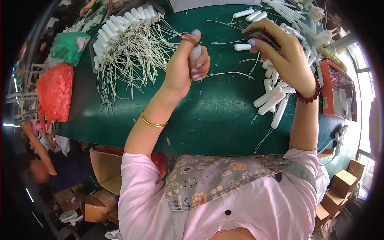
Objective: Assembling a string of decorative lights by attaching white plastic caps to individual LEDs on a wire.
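white cylinder in left hand, dark object in right hand

Green table; bright window at right

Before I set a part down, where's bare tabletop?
Best: green tabletop between the left forearm and the heap of white cylinders on the right, barring small flecks. Another patch lies left of that forearm, below the fanned wires. Crowded: upper left, with cylinder rows, and around the right hand.
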`<state>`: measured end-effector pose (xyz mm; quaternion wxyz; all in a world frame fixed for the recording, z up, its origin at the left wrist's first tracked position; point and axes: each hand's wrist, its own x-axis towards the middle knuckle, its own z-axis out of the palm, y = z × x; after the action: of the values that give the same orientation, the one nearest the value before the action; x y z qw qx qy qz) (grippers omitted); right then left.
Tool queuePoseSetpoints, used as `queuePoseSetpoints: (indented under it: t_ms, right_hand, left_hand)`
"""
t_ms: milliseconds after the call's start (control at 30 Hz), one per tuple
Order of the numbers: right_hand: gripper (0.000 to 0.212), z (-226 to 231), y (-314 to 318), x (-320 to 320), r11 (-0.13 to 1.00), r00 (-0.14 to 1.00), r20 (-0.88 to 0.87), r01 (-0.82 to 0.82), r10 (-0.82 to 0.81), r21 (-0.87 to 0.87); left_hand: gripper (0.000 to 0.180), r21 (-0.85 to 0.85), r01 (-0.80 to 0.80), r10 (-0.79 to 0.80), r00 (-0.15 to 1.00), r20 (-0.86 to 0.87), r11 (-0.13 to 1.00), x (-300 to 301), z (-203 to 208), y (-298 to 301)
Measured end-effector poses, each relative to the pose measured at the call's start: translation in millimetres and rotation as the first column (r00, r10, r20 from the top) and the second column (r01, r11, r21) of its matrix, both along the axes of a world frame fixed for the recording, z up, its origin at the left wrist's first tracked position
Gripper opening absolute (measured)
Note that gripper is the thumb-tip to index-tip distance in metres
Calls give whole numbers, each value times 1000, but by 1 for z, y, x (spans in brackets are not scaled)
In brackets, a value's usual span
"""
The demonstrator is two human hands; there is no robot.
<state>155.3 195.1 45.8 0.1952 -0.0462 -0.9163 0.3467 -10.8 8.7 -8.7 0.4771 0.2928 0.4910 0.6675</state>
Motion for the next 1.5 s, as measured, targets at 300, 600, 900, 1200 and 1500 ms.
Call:
queuePoseSetpoints:
  t_ms: [300,600,900,1200,1500]
  right_hand:
    - [24,24,-10,1,957,979,-62,177,-196,-231]
    - [16,16,-21,-7,989,967,-218,142,-131,36]
    - [18,17,-21,-12,998,981,-188,40,-48,-48]
    - [77,-32,14,-29,853,889,16,-433,457,-291]
    - [31,-30,-6,-29,941,923,183,-335,339,-50]
  left_hand:
    - [54,38,-111,106,989,105,993,-8,8,-1]
    - [53,5,-156,156,986,51,988,-11,3,-5]
    - [48,-81,-121,76,904,-420,989,-13,11,-7]
    - [4,-301,26,-266,-400,-877,953,40,88,-29]
    - [12,-449,-114,-463,-162,-872,886,9,91,-39]
